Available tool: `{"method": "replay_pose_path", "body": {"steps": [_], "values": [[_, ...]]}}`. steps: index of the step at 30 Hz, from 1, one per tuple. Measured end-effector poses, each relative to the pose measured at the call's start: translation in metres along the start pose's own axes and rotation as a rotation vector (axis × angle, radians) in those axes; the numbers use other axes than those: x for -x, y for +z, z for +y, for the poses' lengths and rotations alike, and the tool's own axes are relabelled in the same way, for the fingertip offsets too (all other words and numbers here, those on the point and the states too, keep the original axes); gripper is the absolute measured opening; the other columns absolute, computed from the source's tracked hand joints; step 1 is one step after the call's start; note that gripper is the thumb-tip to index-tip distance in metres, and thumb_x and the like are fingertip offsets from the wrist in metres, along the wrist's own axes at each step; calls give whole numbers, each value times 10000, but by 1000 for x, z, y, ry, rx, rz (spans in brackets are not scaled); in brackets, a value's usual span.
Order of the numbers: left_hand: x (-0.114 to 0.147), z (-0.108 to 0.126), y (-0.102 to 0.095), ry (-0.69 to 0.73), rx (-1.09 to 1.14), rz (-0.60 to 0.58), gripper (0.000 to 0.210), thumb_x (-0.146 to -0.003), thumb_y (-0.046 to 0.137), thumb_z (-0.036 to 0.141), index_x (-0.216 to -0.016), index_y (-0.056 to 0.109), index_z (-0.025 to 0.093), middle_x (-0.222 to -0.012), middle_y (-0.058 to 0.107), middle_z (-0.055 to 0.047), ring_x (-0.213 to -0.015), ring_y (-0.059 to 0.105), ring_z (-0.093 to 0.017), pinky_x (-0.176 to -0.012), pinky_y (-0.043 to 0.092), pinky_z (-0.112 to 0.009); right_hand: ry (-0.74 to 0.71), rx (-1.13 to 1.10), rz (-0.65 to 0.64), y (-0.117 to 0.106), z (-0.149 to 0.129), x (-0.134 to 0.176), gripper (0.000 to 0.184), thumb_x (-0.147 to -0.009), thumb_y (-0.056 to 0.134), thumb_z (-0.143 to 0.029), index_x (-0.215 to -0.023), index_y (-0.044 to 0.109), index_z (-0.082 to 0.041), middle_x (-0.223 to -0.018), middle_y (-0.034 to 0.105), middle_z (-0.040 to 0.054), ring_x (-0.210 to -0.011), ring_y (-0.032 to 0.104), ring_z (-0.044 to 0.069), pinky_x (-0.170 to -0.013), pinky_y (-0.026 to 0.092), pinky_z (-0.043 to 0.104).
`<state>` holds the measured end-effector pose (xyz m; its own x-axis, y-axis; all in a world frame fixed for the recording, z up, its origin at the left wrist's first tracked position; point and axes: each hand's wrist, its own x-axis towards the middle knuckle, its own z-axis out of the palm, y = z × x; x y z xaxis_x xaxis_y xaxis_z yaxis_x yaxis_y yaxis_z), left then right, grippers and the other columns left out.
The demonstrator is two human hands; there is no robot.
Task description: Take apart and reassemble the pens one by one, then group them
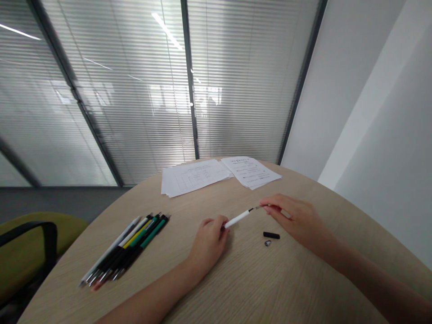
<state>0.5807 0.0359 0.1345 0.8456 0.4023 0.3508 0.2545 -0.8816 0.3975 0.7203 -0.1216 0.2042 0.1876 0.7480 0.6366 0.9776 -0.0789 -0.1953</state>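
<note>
My left hand point(209, 240) is closed around the lower end of a white pen barrel point(238, 219), which points up and to the right. From the barrel's far end sticks a thin, dark-and-clear refill point(255, 208). My right hand point(292, 216) pinches the outer end of this refill between thumb and fingertips. Below the right fingers, a short black tube point(271, 235), like a pen grip, lies on the table. Close beside it rests a small metallic piece point(267, 243), perhaps a pen tip.
A row of several pens point(130, 247), white, yellow, green and black, lies on the round wooden table point(249, 288) to the left. Printed sheets point(195, 177) and more printed paper point(251, 172) lie at the far edge. A green chair point(67, 225) stands at left.
</note>
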Motion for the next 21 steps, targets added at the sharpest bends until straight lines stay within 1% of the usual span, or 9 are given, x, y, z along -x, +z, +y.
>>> {"method": "replay_pose_path", "body": {"steps": [6,11,17,21], "values": [[0,-3,3,4,-1,4,107,-778,431,161,-843,516,174,-706,618,-25,-697,544,-169,-713,411,-307,0,17,14,-3,1,0,181,-810,404,-179,-863,577,-192,-820,668,18,-736,620,131,-661,482,234],[0,-1,2,-4,2,7,108,-775,427,165,-835,516,179,-719,621,-27,-704,551,-168,-707,416,-304,-18,0,-6,-5,0,0,198,-820,385,-184,-861,578,-189,-820,668,22,-739,620,129,-656,482,231],[1,-2,2,0,13,13,111,-773,422,171,-831,516,182,-708,620,-28,-707,556,-174,-706,417,-310,-9,-9,-8,-6,0,-1,206,-823,375,-189,-859,577,-212,-834,667,15,-764,619,136,-679,484,246],[1,-2,2,2,16,10,111,-774,421,170,-829,517,184,-708,620,-25,-709,558,-171,-714,414,-311,-33,-10,-6,-6,-1,-1,208,-823,374,-186,-847,581,-200,-815,671,24,-733,624,135,-650,486,239]]}}
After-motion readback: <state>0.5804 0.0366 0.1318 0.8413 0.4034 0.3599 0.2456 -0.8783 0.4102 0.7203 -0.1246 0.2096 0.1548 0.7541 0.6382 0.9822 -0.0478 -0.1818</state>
